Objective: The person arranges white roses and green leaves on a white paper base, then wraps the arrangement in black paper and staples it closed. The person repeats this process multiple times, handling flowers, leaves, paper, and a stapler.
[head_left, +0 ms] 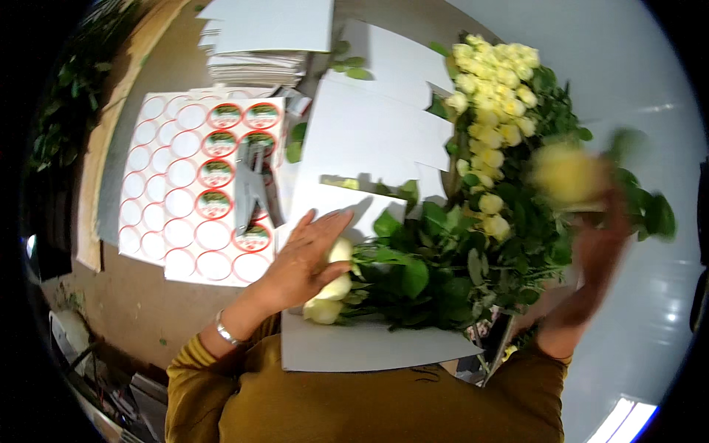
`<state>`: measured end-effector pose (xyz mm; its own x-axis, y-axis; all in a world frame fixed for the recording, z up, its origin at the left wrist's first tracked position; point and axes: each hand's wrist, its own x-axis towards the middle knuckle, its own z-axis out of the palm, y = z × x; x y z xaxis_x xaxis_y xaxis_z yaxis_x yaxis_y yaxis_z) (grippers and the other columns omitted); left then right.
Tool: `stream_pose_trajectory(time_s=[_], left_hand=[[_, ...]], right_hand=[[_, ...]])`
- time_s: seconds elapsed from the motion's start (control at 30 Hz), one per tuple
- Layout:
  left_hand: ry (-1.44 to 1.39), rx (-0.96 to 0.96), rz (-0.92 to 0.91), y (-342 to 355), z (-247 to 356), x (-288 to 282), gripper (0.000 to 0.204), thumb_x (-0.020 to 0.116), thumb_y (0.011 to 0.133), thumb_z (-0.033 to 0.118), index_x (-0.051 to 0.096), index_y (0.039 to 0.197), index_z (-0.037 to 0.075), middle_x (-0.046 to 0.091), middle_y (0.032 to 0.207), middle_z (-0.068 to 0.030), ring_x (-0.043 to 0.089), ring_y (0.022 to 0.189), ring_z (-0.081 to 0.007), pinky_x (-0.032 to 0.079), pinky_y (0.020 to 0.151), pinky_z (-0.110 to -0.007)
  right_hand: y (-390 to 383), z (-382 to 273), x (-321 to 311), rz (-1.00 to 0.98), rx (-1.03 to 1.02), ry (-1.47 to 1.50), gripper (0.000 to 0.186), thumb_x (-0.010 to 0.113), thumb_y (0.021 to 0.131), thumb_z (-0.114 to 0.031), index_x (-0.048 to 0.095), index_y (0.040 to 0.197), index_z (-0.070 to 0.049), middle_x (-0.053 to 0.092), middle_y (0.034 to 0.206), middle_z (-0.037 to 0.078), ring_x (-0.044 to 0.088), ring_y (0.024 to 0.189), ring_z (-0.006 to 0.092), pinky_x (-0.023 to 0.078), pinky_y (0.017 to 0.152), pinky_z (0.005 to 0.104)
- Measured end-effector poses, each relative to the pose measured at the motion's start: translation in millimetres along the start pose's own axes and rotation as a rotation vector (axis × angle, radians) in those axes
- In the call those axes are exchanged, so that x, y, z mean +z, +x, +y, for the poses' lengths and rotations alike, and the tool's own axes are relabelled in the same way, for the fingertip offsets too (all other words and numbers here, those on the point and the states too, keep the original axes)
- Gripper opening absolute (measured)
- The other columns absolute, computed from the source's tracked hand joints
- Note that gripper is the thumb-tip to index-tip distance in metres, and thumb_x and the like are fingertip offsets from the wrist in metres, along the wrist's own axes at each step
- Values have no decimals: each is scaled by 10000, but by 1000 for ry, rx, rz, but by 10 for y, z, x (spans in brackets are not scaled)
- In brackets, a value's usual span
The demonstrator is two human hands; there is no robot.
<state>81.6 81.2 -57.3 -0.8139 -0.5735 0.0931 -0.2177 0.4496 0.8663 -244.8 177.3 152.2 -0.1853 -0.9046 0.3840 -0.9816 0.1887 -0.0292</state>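
My left hand [314, 251] lies with its fingers stretched out over the heads of a few pale yellow roses [325, 308] and the edge of a white card flap [353, 203]. Those roses rest sideways on a sheet of white card [369, 351] in front of me, their green leaves [413, 277] spreading to the right. Off to the right, my right hand [607, 221] is raised and smeared by motion, closed around a single yellow rose [567, 175] whose leaves stick out beyond the hand.
A pile of yellow roses [493, 85] lies at the far right, beside white card sheets [373, 122]. Left of these are sheets of round stickers [181, 199] with a grey stapler [253, 188] on top. More white card is stacked [266, 29] at the back.
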Motion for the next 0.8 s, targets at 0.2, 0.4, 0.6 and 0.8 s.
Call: stream_pose_trajectory(time_s=[0.2, 0.4, 0.6, 0.8], left_hand=[[-166, -45, 74, -4, -28, 22, 998, 759, 745, 140, 74, 1460, 20, 177, 1498, -202, 209, 1384, -337, 224, 1118, -385], [-18, 90, -90, 194, -49, -126, 874, 774, 707, 113, 286, 1433, 106, 131, 1516, -176, 171, 1397, -342, 238, 1110, -397], [4, 88, -110, 305, -64, -172, 736, 804, 639, 164, 448, 1276, 72, 472, 1308, -146, 380, 1290, -331, 171, 1126, -501], [4, 44, -147, 351, -1, -200, 706, 784, 667, 226, 464, 1269, 44, 500, 1275, -140, 409, 1268, -328, 187, 1129, -477]], right_hand=[[-398, -1210, 1492, -685, -182, 578, 422, 617, 809, -58, 523, 1219, -21, 608, 1015, 204, 606, 905, 373, 503, 775, 416], [-475, -1216, 1710, -735, -161, 657, 428, 625, 810, -67, 485, 1206, 16, 578, 1092, 221, 590, 947, 396, 499, 788, 433], [-179, -263, 1553, -519, 338, 819, 347, 597, 888, -248, 590, 1145, -15, 659, 1022, 142, 646, 873, 234, 509, 765, 349], [-233, 1658, 1769, -851, 548, -9, 385, 603, 832, -82, 521, 1203, -18, 591, 1132, 189, 582, 1053, 313, 478, 880, 397]])
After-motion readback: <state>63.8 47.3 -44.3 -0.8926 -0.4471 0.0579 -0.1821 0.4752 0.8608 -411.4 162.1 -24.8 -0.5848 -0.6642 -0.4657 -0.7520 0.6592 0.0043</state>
